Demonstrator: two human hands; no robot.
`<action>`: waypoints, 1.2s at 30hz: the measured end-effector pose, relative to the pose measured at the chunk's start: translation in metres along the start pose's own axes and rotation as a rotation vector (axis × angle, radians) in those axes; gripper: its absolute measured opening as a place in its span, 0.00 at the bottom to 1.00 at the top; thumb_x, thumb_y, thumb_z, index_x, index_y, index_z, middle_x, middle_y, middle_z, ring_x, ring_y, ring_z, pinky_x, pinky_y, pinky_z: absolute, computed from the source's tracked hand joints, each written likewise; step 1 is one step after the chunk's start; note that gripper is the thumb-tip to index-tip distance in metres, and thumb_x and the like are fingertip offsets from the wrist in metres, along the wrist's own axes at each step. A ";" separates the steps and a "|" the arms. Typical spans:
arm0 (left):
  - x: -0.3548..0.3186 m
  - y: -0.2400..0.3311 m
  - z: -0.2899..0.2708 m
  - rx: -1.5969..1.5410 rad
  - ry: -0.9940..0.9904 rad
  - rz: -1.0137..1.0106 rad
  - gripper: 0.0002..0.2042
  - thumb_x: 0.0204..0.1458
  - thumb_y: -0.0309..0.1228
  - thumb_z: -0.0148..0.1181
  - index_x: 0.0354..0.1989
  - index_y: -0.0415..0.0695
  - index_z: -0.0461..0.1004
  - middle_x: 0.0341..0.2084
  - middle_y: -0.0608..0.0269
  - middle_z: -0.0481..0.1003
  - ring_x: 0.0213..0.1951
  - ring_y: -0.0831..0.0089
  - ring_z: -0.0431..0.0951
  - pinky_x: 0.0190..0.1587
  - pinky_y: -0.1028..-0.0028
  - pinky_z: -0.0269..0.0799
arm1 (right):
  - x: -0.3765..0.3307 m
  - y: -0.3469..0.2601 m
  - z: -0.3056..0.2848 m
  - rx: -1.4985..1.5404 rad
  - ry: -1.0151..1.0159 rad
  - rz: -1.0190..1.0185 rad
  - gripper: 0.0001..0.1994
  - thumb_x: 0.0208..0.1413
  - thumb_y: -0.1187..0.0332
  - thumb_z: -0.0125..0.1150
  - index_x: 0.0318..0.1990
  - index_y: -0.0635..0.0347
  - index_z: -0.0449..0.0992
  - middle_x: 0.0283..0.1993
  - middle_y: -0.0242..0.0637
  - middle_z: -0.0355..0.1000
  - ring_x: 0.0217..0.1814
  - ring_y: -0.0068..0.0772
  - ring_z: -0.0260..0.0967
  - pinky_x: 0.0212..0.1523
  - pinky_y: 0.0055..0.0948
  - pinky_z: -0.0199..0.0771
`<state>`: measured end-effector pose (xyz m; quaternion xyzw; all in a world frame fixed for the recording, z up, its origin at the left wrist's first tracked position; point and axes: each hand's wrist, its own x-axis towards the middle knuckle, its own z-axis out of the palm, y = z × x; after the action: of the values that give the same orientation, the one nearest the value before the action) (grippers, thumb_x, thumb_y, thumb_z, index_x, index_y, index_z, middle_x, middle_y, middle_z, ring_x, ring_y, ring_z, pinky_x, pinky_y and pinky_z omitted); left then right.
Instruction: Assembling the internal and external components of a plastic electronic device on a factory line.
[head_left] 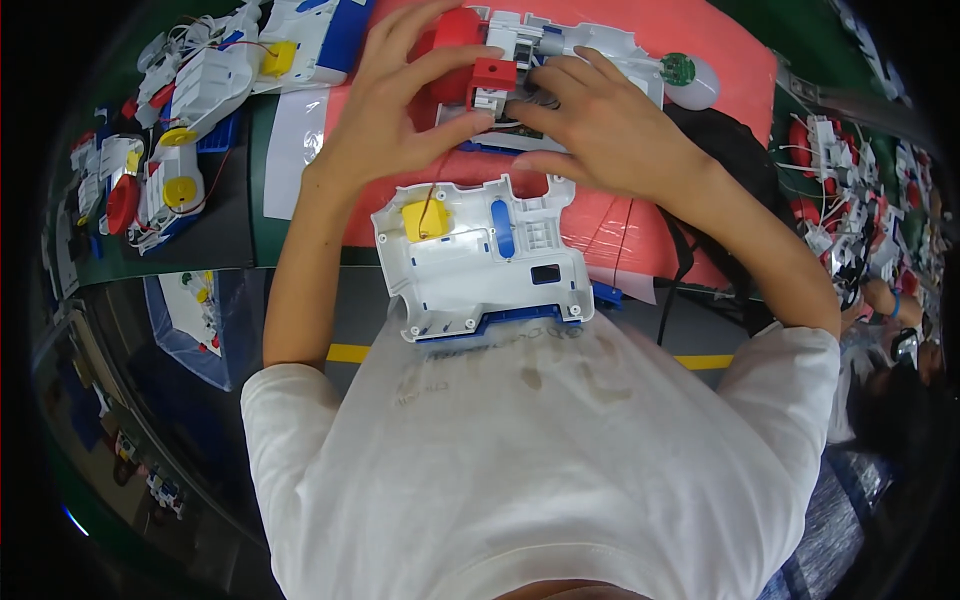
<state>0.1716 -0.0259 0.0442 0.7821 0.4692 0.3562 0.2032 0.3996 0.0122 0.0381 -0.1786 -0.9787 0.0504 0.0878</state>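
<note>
At the far side of the bench, both my hands work on an opened white plastic housing (600, 42) with a mechanism in it. My left hand (385, 110) spans a white mechanism with a red block (494, 73), index fingertip above it and thumb below. A rounded red part (458, 35) lies beneath those fingers. From the right, my right hand (610, 125) bends its fingers onto the same mechanism among dark wires; the fingertips are partly hidden. Nearer me, a white half shell (470, 275) with a yellow box (427, 220) and a blue strip lies open side up, a thin wire rising from it.
A pink mat (730, 60) covers the bench. Several part-assembled white units (205, 95) with wires lie left. A green circuit board on a white dome (692, 80) and a black bag-like thing (735, 160) are right. A blue-lined bin (205, 340) stands below left.
</note>
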 end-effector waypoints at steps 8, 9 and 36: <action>0.007 -0.009 -0.001 0.020 -0.055 0.056 0.20 0.38 0.33 0.69 0.43 0.46 0.76 0.54 0.48 0.64 0.58 0.48 0.59 0.59 0.56 0.55 | -0.002 0.000 0.001 -0.053 0.028 -0.024 0.20 0.47 0.49 0.59 0.40 0.54 0.77 0.43 0.39 0.68 0.51 0.38 0.63 0.57 0.42 0.57; 0.008 -0.019 0.012 0.021 -0.056 0.052 0.20 0.38 0.33 0.69 0.43 0.46 0.76 0.54 0.48 0.64 0.58 0.48 0.59 0.59 0.56 0.55 | -0.002 -0.002 0.002 -0.063 0.039 -0.026 0.19 0.47 0.50 0.59 0.39 0.54 0.78 0.43 0.39 0.68 0.51 0.38 0.63 0.57 0.42 0.57; -0.028 -0.015 0.011 -0.653 0.172 -0.576 0.37 0.49 0.50 0.57 0.63 0.42 0.55 0.59 0.50 0.59 0.60 0.59 0.61 0.59 0.63 0.58 | -0.068 0.005 -0.039 0.857 0.464 0.792 0.09 0.52 0.69 0.61 0.38 0.63 0.76 0.31 0.37 0.73 0.33 0.26 0.73 0.34 0.23 0.73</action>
<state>0.1629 -0.0432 0.0169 0.4818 0.5461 0.4785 0.4906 0.4715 -0.0052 0.0648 -0.4827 -0.6867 0.4271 0.3363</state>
